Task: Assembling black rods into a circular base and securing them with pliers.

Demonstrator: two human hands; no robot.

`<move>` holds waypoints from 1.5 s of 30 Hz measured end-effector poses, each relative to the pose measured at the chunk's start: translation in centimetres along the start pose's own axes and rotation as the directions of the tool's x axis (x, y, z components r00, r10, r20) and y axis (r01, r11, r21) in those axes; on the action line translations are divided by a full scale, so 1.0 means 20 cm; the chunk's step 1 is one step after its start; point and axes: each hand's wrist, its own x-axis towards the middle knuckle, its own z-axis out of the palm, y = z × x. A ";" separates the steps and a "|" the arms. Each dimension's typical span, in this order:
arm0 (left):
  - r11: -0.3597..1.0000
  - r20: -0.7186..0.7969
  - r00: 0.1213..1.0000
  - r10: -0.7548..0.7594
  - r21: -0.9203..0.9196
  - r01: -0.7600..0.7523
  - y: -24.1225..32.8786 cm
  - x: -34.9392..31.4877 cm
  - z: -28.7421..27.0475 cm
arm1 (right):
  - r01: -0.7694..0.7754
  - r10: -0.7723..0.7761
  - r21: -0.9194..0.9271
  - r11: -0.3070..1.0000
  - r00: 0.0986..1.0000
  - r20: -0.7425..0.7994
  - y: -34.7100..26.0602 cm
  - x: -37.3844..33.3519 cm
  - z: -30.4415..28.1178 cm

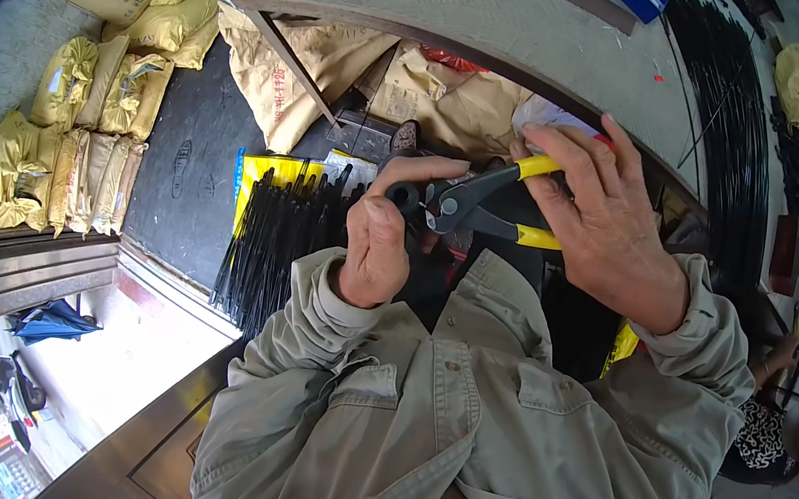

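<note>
My right hand [611, 212] is wrapped around a pair of cutting pliers [475, 197] with black handles and yellow grip ends. The handles are spread apart, and the jaws point left toward my other hand. Between the bent fingers of my left hand [380, 247] sits a small black round piece [405, 197], seen end-on, right beside the jaws. Whether the jaws touch it I cannot tell. A dense bundle of thin black rods [268, 252] stands below and left of my left hand, near my sleeve.
A pale workbench [431, 6] crosses the far side, with brown sacks [317, 67] beneath it. Full yellow sacks [63, 84] are stacked at the left. Long black rods [729, 121] lie at the far right. Another person [764, 434] is at the right edge.
</note>
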 end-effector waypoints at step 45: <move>0.983 -0.154 0.977 0.148 0.129 -0.129 -0.01 -0.03 0.02 | -0.297 -0.177 0.683 0.668 0.828 0.533 0.15 0.02 -0.03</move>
